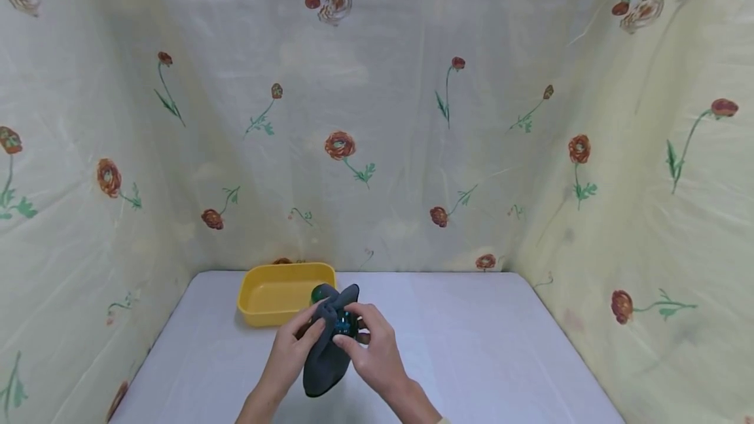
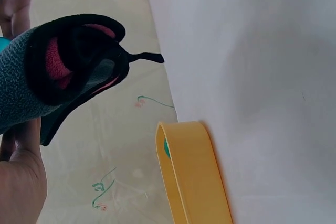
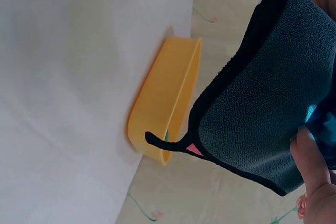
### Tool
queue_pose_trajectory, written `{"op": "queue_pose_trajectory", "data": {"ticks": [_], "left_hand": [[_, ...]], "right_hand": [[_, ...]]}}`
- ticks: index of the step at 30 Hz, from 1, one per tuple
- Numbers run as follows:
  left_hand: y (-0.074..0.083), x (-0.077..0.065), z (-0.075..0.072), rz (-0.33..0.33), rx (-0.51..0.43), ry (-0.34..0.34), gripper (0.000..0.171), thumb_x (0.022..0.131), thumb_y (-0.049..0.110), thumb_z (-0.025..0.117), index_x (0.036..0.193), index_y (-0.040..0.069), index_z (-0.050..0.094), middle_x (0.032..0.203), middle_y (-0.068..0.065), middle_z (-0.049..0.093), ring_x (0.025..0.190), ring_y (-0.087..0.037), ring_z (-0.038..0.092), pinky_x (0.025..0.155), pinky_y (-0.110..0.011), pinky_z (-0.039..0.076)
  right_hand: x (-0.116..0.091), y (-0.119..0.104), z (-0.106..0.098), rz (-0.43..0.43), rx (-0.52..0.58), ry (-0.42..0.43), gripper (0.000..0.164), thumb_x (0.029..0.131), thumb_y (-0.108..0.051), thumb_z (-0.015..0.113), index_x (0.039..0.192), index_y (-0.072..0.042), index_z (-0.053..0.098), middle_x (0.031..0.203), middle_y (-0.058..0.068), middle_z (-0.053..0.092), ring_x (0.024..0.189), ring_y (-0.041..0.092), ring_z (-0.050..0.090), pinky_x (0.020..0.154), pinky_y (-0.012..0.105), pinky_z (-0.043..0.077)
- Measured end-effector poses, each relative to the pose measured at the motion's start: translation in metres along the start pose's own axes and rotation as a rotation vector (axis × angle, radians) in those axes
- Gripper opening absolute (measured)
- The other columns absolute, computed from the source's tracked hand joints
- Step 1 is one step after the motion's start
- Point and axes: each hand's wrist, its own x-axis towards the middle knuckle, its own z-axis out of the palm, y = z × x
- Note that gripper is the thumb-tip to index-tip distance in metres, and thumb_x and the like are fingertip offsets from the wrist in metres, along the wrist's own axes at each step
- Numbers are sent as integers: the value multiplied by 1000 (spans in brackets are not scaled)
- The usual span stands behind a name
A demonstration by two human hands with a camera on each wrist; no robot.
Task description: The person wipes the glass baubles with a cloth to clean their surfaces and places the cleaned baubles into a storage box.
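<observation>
In front of me a dark grey cloth (image 1: 325, 371) with black edging hangs between the two hands, bunched at the top. The left hand (image 1: 288, 352) grips its folds with thumb and fingers. My right hand (image 1: 377, 353) holds a shiny dark-blue round object (image 1: 346, 323) against the cloth, with the thumb on its near side. In the left wrist view the rolled cloth (image 2: 21, 82) shows a pink inner side and a short black loop (image 2: 148, 56). The right wrist view shows the cloth (image 3: 252, 93) spread wide, the right thumb (image 3: 310, 161) pressing beside the blue object (image 3: 326, 127).
A yellow tray (image 1: 254, 319) stands at the back left of the white table (image 1: 471, 345), beyond the hands. Inside its right end sits a green round object (image 1: 318, 294), partly covered by the cloth in the head view. Flower-printed curtains (image 1: 400, 97) surround the table's back and sides.
</observation>
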Motion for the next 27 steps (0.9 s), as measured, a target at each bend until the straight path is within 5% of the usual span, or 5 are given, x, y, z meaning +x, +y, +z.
{"op": "queue_pose_trajectory", "data": {"ticks": [5, 17, 27], "left_hand": [[-4, 1, 0, -4, 1, -8, 44, 99, 40, 59, 139, 25, 58, 135, -5, 62, 105, -21, 58, 97, -37, 53], [-4, 2, 0, -5, -9, -20, 45, 98, 44, 59, 139, 27, 59, 132, -4, 64, 105, -21, 57, 95, -36, 53], [-6, 2, 0, 2, -3, -22, 45, 97, 45, 59, 139, 29, 58, 134, -5, 63, 109, -22, 59, 101, -44, 53]], "right_hand": [[0, 1, 1, 23, 0, -1, 42, 88, -9, 74, 127, -10, 57, 119, 7, 62, 90, 25, 62, 74, 16, 56], [2, 3, 0, -1, 56, 36, 38, 91, -28, 73, 125, -18, 58, 116, 3, 64, 86, 12, 62, 72, 18, 58], [2, 2, 1, 18, 57, 50, 34, 92, -28, 71, 122, -20, 59, 108, 3, 65, 82, 13, 62, 70, 19, 59]]}}
